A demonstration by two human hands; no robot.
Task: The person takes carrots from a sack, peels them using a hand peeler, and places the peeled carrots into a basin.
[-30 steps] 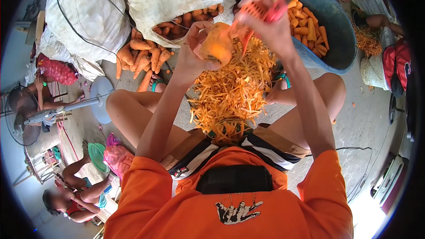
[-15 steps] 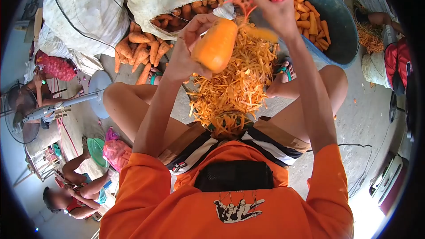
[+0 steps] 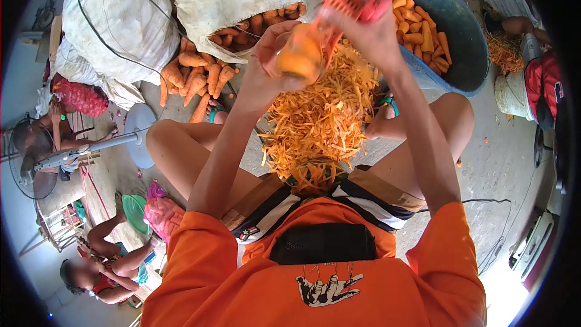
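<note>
Two large white woven sacks (image 3: 236, 0) and one blue plastic tub (image 3: 469, 63) sit beyond one orange heap of shredded peel (image 3: 324, 109). Above that, fingers of the left hand (image 3: 265, 63) grasp one thick orange carrot (image 3: 299, 62), those of the right hand (image 3: 372, 36) one slotted red plastic peeler (image 3: 345, 6). Stroke lightly, fingertips clear, turning the carrot between passes.

Glare whitens the lower right, blur softens the hands (image 3: 370, 31), and fisheye distortion bends the edges.

The left grip (image 3: 266, 65) holds a carrot (image 3: 299, 59), the right grip (image 3: 372, 36) a peeler (image 3: 378, 8).
</note>
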